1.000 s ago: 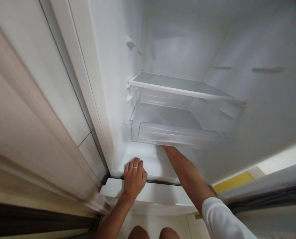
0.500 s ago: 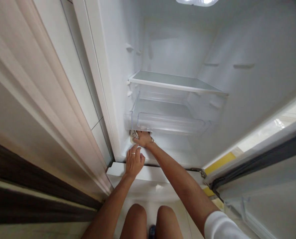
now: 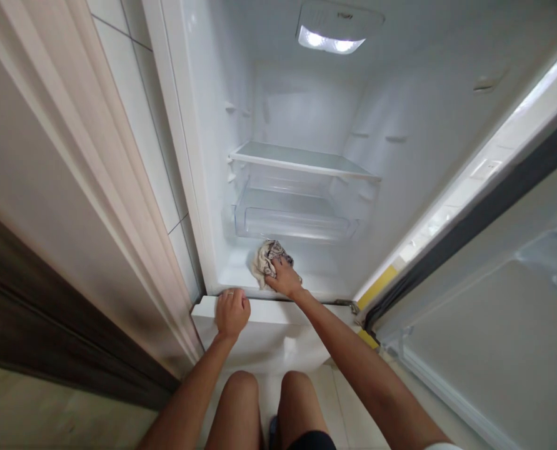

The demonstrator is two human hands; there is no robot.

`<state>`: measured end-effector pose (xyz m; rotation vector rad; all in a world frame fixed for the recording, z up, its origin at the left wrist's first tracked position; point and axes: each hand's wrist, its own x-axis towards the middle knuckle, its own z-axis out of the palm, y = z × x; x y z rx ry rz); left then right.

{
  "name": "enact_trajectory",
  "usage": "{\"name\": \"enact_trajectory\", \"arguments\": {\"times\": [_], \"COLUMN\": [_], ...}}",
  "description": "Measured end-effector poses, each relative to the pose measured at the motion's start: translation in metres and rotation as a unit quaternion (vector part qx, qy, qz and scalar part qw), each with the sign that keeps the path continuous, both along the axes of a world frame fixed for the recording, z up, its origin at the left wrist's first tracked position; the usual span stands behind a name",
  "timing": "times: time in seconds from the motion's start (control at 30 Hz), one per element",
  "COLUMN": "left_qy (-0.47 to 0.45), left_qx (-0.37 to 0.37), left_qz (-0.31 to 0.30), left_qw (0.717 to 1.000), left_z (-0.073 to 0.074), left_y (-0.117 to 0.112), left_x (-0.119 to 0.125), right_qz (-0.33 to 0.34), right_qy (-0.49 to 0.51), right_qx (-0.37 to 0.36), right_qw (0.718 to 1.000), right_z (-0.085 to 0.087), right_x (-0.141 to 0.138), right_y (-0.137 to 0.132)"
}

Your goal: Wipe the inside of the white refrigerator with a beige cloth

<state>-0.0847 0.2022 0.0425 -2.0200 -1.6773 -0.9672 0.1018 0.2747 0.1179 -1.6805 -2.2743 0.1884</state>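
I look into an open white fridge. My right hand [image 3: 285,279] is closed on a crumpled beige cloth [image 3: 265,259] and presses it on the fridge floor [image 3: 234,274], just below a clear plastic drawer [image 3: 293,223]. A glass shelf [image 3: 301,160] sits above that drawer. My left hand [image 3: 232,312], with a ring on one finger, rests with curled fingers on the front lip of the compartment below [image 3: 269,325].
The fridge door [image 3: 494,300] stands open on the right. A wooden panel [image 3: 72,187] and tiled wall [image 3: 142,112] rise on the left. An interior light [image 3: 331,41] glows at the top. My bare knees [image 3: 264,390] are at the bottom.
My right hand came out from under the drawer with the cloth and slid toward the front of the fridge floor. My left hand slipped back onto the lower lip. The view pulled back.
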Motion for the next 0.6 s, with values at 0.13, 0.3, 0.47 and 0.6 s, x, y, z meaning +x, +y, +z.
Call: {"name": "enact_trajectory", "arguments": {"times": [0.13, 0.3, 0.47, 0.6], "left_qy": [0.026, 0.048, 0.111, 0.11], "left_qx": [0.021, 0.049, 0.042, 0.056], "left_qz": [-0.021, -0.011, -0.047, -0.065], "left_qw": [0.999, 0.998, 0.992, 0.99], "left_z": [-0.016, -0.015, -0.006, -0.007], "left_y": [-0.026, -0.031, -0.013, -0.009], "left_x": [-0.014, -0.025, -0.029, -0.031], "right_qz": [-0.115, -0.242, -0.263, -0.226], "right_qy": [0.004, -0.004, -0.023, -0.034], "right_qx": [0.018, 0.042, 0.061, 0.072], "right_qw": [0.993, 0.969, 0.963, 0.971], "right_z": [0.001, 0.0, -0.004, -0.008], "right_x": [0.045, 0.092, 0.113, 0.123], "right_y": [-0.006, 0.007, 0.025, 0.045]}}
